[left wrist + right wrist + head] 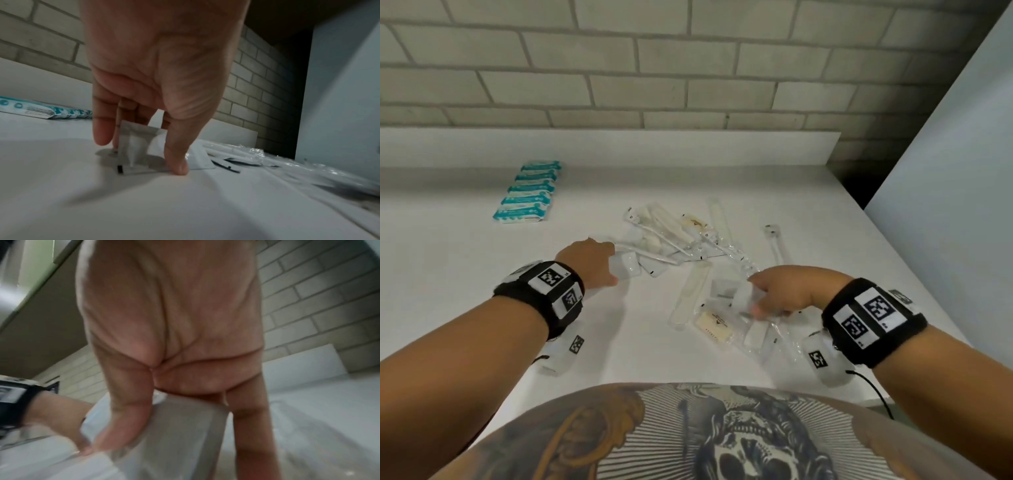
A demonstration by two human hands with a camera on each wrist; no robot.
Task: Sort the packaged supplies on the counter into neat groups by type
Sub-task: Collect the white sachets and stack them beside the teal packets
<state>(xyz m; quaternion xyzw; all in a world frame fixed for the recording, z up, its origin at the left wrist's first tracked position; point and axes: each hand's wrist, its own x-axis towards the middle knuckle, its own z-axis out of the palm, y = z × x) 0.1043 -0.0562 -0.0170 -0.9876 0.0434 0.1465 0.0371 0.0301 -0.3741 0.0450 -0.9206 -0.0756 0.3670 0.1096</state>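
Left hand: your left hand (589, 262) is at the left edge of the pile, thumb and fingers pinching one small white sachet (626, 265). In the left wrist view that sachet (139, 151) stands on its edge on the counter, thumb tip (179, 164) on one side, fingers on the other.
Right hand: your right hand (789, 291) is over the near part of the pile, fingers curled down round a white packet (743, 297). In the right wrist view the packet (185, 426) sits between thumb and fingers; that view is blurred, so I can't read the packet type.
Teal packs: 5 counted, lined up in one neat overlapping row (529, 192) at the back left of the counter (465, 260), well apart from the pile. One end of the row shows in the left wrist view (41, 108).
Loose pile: unsorted, centre to right of the counter, items overlapping (688, 240).
Cream sachets: 2 visible, one near your right hand (714, 327), one at the back of the pile (693, 222).
Long clear-wrapped sticks: several, crossing each other; exact count can't be told. One lies alone at the right edge (774, 240).
Small white sachets: several more in the pile, count unclear through the clear wrap.
Wrist bands: 2, black with printed markers, one per wrist (551, 291).
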